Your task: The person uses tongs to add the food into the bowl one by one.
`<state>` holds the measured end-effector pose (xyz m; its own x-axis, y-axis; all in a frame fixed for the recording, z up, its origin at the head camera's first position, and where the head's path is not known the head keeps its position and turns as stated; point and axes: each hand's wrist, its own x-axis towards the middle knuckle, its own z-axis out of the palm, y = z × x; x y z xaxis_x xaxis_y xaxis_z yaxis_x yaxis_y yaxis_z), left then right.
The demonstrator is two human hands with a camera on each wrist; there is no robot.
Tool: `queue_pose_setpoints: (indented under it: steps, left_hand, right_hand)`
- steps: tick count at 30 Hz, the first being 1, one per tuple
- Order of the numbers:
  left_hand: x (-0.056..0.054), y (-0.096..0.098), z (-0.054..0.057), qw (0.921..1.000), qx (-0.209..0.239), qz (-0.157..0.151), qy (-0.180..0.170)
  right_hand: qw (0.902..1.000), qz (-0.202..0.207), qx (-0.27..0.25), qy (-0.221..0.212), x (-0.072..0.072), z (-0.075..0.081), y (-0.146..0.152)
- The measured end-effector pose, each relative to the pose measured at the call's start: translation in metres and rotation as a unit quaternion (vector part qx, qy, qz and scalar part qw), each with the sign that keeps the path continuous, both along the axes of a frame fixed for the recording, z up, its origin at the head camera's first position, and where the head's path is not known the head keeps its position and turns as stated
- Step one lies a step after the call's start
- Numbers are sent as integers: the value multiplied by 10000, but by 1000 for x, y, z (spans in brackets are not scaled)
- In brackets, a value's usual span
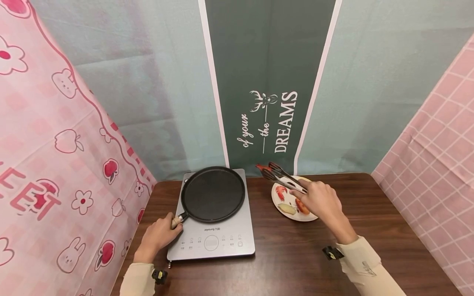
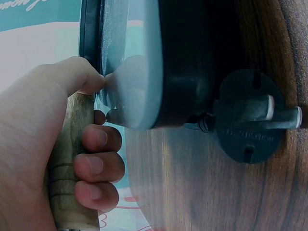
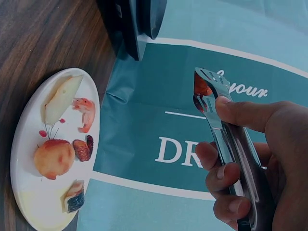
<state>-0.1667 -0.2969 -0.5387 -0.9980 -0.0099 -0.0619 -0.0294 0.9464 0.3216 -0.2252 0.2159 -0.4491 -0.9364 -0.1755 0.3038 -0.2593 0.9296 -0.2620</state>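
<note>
My left hand (image 1: 158, 236) grips the wooden handle (image 2: 72, 154) of a flat black pan (image 1: 213, 193), which sits on a silver induction cooker (image 1: 233, 230). In my right hand (image 1: 323, 201) are metal tongs (image 3: 243, 161), held above and beside a white plate (image 3: 29, 115). Their tips pinch a small reddish-brown food piece (image 3: 202, 86), partly hidden by the tongs. On the plate lie a shrimp (image 3: 85, 113), a pale wedge (image 3: 62, 98), a round orange-brown piece (image 3: 54, 159), small dark reddish pieces (image 3: 83, 150) and a dark-skinned fish piece (image 3: 74, 196).
A black power plug (image 2: 250, 115) is close by the cooker's near left corner. The brown wooden table (image 1: 292, 255) ends at a printed green backdrop (image 1: 266, 74). Pink cloths hang at the left (image 1: 85, 172) and right (image 1: 437, 123).
</note>
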Motion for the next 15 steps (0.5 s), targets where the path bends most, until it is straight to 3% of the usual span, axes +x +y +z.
queue_pose_setpoints:
  steps: [15]
  left_hand:
    - [-1, 1, 1, 9999, 53, 65, -87]
  right_hand:
    - [9997, 182, 89, 148, -11, 12, -11]
